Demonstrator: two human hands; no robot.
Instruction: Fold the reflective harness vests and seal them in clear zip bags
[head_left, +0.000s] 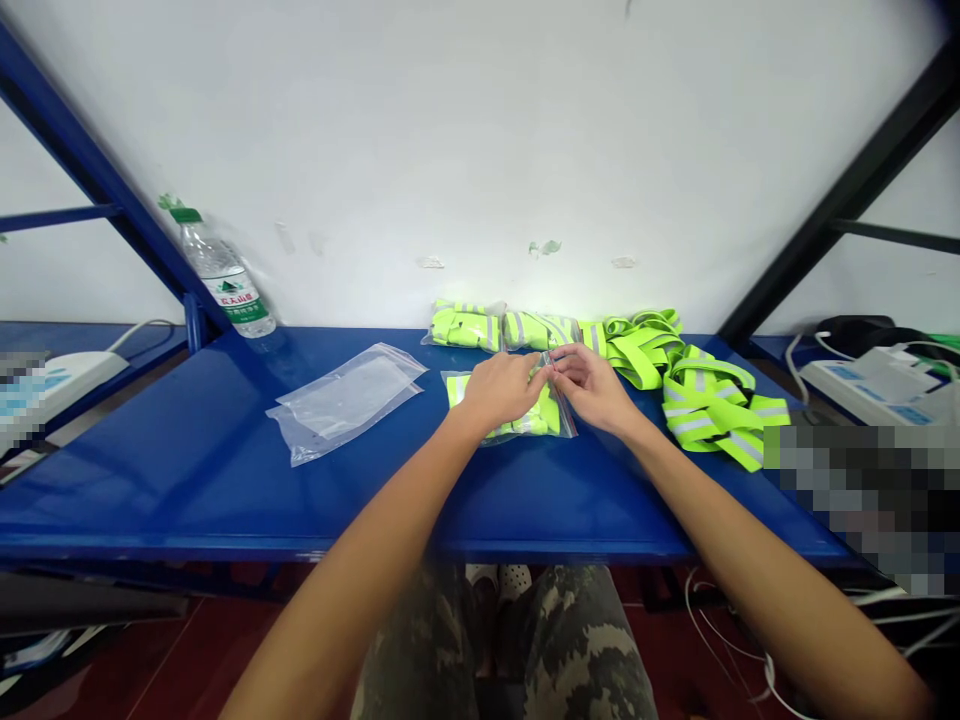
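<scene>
A clear zip bag (517, 428) with a folded yellow-green reflective strap inside lies flat on the blue table (360, 500). My left hand (504, 388) rests over the bag, its thumb and fingertips closed on the zip edge near the top right corner. Right beside it, my right hand (594, 388) pinches the same edge between thumb and fingers, and the two sets of fingertips nearly meet. Part of the strap is hidden under my left hand. Behind the hands are two more filled bags (466, 326).
Flat clear bags (349, 398) are stacked on the left. Loose reflective straps (709, 405) are heaped on the right. A water bottle (229, 285) leans by the blue frame at the back left. A white wall (480, 150) closes off the back. Power strips (870, 385) stand at the sides.
</scene>
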